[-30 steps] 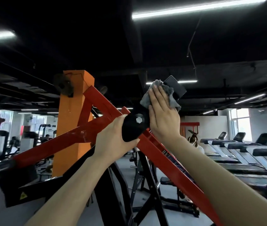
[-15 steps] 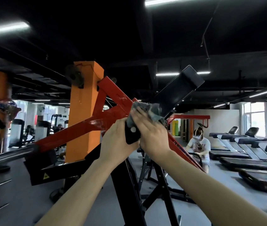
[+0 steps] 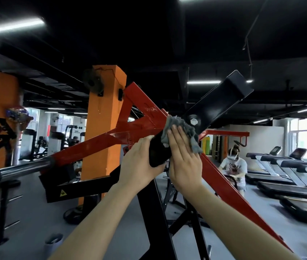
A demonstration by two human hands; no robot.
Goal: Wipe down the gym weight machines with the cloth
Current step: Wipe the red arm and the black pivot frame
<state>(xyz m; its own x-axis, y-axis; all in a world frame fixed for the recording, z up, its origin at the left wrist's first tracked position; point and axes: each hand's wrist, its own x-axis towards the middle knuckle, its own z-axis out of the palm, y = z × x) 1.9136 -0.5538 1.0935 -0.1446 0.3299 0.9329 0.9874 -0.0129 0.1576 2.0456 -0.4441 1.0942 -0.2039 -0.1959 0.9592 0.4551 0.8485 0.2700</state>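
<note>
Open air lies above and to the right of the black arm (image 3: 218, 107), all the way to the far treadmills (image 3: 289, 175). To its left the red beams (image 3: 96, 145) cross and block the way, leaving one small triangular gap. The orange pillar (image 3: 104, 128) stands behind them, and a steel bar (image 3: 23, 168) juts out to the left.

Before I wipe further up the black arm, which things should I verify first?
1. The cloth is pressed against the machine by the right hand: ok.
2. The left hand grips the lower end of the black arm: ok.
3. The arm's surface above the bolt is free of obstacles: ok.
4. The cloth is clean enough: cannot tell.
5. The person behind is well apart from this machine: ok.
</note>
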